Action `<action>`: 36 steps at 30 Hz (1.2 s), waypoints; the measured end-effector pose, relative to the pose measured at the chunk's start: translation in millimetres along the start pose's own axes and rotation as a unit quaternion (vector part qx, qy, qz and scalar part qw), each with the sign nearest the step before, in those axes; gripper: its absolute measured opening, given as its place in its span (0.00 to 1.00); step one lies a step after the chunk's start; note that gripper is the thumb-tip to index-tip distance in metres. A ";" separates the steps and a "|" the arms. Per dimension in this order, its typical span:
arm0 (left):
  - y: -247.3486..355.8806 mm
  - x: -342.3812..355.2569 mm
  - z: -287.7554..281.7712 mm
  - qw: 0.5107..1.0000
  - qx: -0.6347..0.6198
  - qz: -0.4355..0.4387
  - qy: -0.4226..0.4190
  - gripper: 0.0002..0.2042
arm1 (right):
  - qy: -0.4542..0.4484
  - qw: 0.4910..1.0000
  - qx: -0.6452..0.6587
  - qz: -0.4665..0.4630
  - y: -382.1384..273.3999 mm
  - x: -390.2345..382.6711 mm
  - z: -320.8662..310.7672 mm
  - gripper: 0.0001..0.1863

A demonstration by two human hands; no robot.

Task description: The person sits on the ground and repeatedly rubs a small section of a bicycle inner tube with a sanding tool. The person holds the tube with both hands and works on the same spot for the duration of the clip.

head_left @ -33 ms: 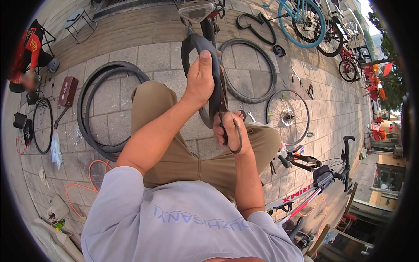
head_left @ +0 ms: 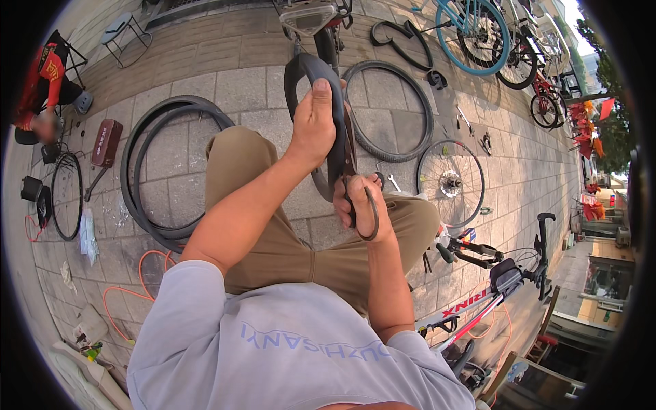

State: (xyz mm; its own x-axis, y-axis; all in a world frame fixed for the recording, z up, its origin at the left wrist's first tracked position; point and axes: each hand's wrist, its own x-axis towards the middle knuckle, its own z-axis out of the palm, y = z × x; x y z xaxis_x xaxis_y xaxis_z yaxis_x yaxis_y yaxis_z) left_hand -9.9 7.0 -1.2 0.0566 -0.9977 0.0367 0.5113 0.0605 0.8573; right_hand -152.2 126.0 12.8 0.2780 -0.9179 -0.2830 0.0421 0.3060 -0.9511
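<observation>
My left hand (head_left: 313, 123) grips a folded black rubber tube (head_left: 298, 75), thumb along its upper length, above my crossed legs in khaki trousers (head_left: 236, 157). Lower on the tube, my right hand (head_left: 363, 208) is closed around dark-handled scissors (head_left: 370, 223), a handle loop lying over the hand; the blades are mostly hidden against the rubber. Just beyond that hand a wrench (head_left: 393, 182) lies on the paving. A large tyre (head_left: 383, 156) rests behind the tube, and a pair of tyres (head_left: 137, 157) lies left of my legs.
A person in red (head_left: 51, 85) is at the far left beside a stool (head_left: 123, 34) and a toolbox (head_left: 107, 140). A loose wheel (head_left: 449, 183) and a bicycle (head_left: 506, 277) lie to the right, parked bicycles (head_left: 478, 41) stand upper right, and an orange hose (head_left: 130, 290) runs lower left.
</observation>
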 end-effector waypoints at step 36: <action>8.2 -0.9 -1.6 0.994 -0.080 -0.050 -0.061 0.35 | -0.007 1.000 -0.004 -0.002 2.6 4.8 -2.6 0.37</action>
State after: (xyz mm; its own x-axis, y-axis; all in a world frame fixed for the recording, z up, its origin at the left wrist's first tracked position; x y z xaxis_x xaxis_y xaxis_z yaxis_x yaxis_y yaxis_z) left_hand -4.4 8.4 4.9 -0.1006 -0.9946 0.0266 0.6389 -0.0441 0.7680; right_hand -153.2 121.8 8.7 0.2911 -0.9156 -0.2775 0.0353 0.3002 -0.9532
